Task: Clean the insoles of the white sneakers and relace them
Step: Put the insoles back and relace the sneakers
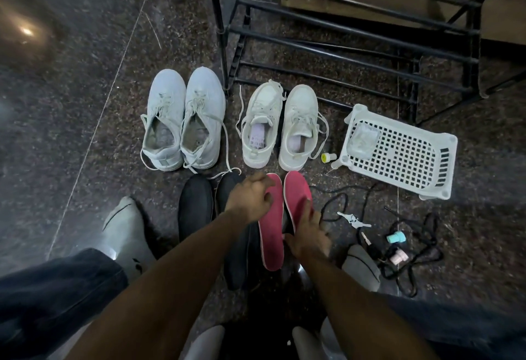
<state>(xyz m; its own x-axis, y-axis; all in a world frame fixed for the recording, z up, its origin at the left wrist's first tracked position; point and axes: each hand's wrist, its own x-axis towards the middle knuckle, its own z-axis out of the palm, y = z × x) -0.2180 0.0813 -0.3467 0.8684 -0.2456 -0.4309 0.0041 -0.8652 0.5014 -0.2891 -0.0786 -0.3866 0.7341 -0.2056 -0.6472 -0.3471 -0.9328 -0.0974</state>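
On the dark speckled stone floor (85, 103), two pink foam insoles lie side by side, toes pointing away from the person. The left hand (250, 197) rests on the toe end of the left pink insole (270, 234), fingers curled loosely over its edge. The right hand (308, 234) grips the right pink insole (297, 193) along its outer side, thumb and fingers curled round it. The hands are apart, one to each insole.

Beyond them stand two pairs of white lace-up sneakers. The larger pale canvas pair (182, 120) sits to the left with loose laces trailing; the smaller white pair (280, 129) sits just to its right, lilac linings showing inside. Two dark insoles (196, 206) lie to the left of the pink ones, partly under the left forearm.

A white perforated plastic basket (404, 157) lies on the floor to the right, a small yellow-capped bottle (327, 157) just beside it. Black shoelaces (410, 248) tangle near the right knee. A black metal shoe rack (355, 32) stands behind the sneakers.
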